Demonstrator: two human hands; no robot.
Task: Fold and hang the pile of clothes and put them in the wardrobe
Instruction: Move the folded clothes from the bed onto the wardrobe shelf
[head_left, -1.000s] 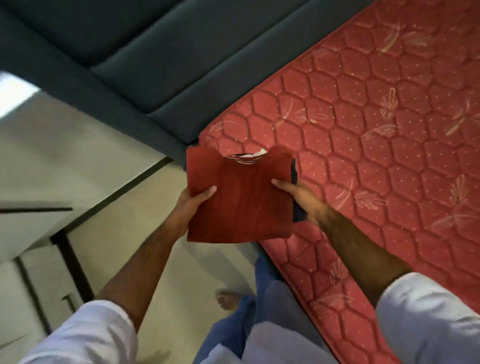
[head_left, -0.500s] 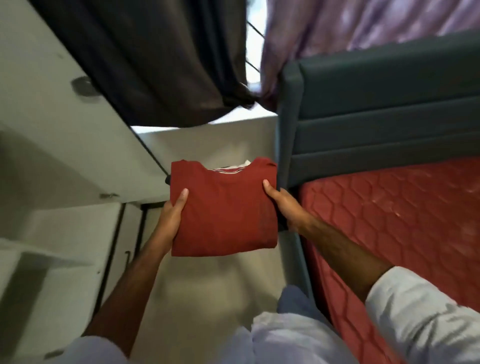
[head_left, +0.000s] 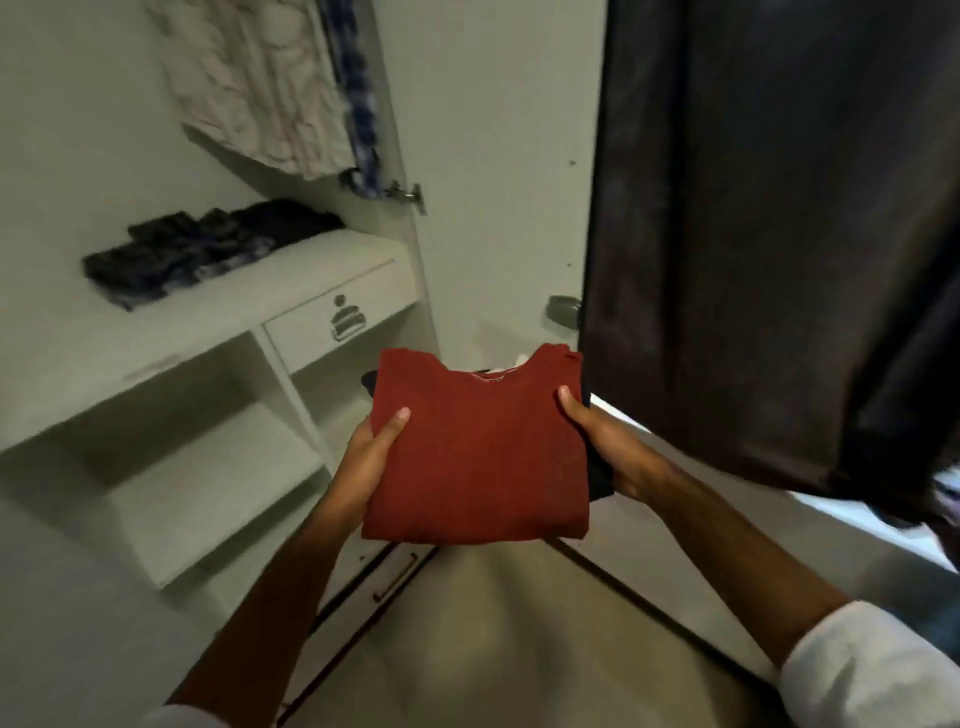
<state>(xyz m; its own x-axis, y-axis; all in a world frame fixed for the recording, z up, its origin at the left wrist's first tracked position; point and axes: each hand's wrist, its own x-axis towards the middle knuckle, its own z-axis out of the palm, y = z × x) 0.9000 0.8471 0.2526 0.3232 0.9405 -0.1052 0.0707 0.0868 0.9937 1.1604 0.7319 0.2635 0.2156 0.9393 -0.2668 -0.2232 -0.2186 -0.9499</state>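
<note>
Folded red shirt (head_left: 478, 452) sits flat in the air before the open wardrobe (head_left: 218, 322), gripped by 2 hands: left hand (head_left: 371, 457) and right hand (head_left: 605, 447) each with thumb on top and fingers underneath. Beyond, dark folded clothes (head_left: 208, 249) lie on a shelf, under hanging garments (head_left: 260, 83). Dark curtain (head_left: 769, 234) hangs right.

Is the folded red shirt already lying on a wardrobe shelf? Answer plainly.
No, the red shirt is held between left hand and right hand.
</note>
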